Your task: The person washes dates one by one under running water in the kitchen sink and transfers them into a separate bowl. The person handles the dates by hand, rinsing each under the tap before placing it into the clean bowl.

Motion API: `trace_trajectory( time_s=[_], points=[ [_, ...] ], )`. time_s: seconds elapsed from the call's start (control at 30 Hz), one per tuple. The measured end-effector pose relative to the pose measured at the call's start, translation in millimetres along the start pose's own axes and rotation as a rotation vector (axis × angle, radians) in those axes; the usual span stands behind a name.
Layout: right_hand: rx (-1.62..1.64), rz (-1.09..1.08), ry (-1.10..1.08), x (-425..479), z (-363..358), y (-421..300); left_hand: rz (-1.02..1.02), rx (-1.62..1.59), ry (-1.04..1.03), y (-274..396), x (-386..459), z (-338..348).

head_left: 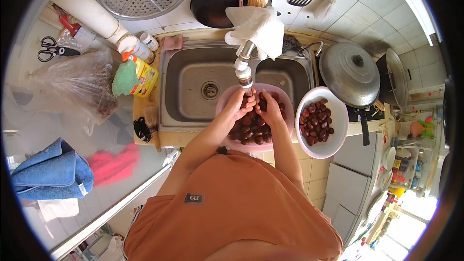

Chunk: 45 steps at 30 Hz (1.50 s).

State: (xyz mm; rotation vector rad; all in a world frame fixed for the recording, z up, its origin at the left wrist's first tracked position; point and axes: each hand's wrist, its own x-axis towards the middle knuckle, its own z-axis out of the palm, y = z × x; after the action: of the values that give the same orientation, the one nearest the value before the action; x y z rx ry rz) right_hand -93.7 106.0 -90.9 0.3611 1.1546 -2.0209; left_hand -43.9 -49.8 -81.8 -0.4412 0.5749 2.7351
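Note:
A pink plastic basin (286, 127) full of wet-looking brown chestnuts (250, 130) stands at the front edge of the steel double sink. Over it, right under the faucet's filter nozzle (244, 76), my two hands are close together. The fingers of my left hand (240, 106) are curled inward, and whether they hold a chestnut is hard to see. My right hand (270, 110) grips a dark chestnut (262, 104) between thumb and fingers. To the right, a white basin with a pinkish rim (339, 130) holds more chestnuts (315, 121).
A white cloth (262, 30) drapes the faucet. The large sink bowl (188, 69) lies left of the pink basin. A lidded metal wok (349, 72) sits on the right, its handle (364, 127) jutting forward. On the left are a yellow bottle (146, 79) and a brush (152, 119).

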Motion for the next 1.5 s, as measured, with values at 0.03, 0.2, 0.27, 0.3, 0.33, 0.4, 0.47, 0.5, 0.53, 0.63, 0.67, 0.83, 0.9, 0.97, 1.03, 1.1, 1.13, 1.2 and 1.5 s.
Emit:
trace_trajectory(
  time_s=[0.03,0.2,0.27,0.3,0.33,0.4,0.47,0.5,0.53,0.63,0.67,0.83,0.9,0.97,1.03,1.1,1.13,1.2,1.5],
  points=[
    [-0.041,-0.009,0.056,0,8,-1,-0.013,-0.033,-0.031,2,1,-5],
    [-0.022,-0.109,-0.047,19,17,5,0.188,-0.303,0.371,7,9,-7],
    [-0.024,-0.109,-0.051,35,21,11,0.276,-0.320,0.343,7,6,-14],
    [0.033,-0.047,-0.107,43,21,15,0.319,-0.325,0.334,8,3,-21],
    [0.088,0.010,-0.163,48,23,17,0.361,-0.308,0.264,5,-2,-32],
    [0.189,0.094,-0.235,52,33,17,0.360,-0.385,0.394,1,-3,-49],
    [0.308,0.132,0.117,45,56,10,0.365,-0.389,0.500,0,-11,-42],
    [0.369,0.143,0.298,42,62,7,0.374,-0.333,0.482,-1,-8,-39],
    [0.404,0.073,0.203,43,42,11,0.377,-0.276,0.463,-5,-2,-34],
    [0.753,0.062,-0.061,37,2,8,0.353,-0.158,0.305,-11,18,-17],
    [0.744,0.033,-0.062,27,3,3,0.345,-0.135,0.293,-10,20,-12],
    [0.804,-0.081,-0.214,-5,-1,-22,0.116,-0.197,0.144,-8,28,2],
    [0.684,-0.165,-0.238,-10,3,-21,0.088,-0.165,0.091,-2,25,5],
    [0.512,-0.249,-0.237,-14,12,-20,0.087,-0.191,0.035,0,23,-3],
    [0.295,-0.235,-0.118,-25,33,-24,0.135,-0.263,0.139,2,16,-8],
    [0.149,-0.218,-0.027,-23,42,-26,0.225,-0.270,0.339,3,4,6],
    [0.164,-0.157,0.079,-5,31,-18,0.235,-0.270,0.377,0,2,6],
    [0.149,-0.166,-0.081,16,10,-10,0.245,-0.438,0.324,-5,-3,-17],
    [0.238,0.045,-0.103,39,-1,-1,0.427,-0.525,0.333,-3,11,-33]
  ],
)
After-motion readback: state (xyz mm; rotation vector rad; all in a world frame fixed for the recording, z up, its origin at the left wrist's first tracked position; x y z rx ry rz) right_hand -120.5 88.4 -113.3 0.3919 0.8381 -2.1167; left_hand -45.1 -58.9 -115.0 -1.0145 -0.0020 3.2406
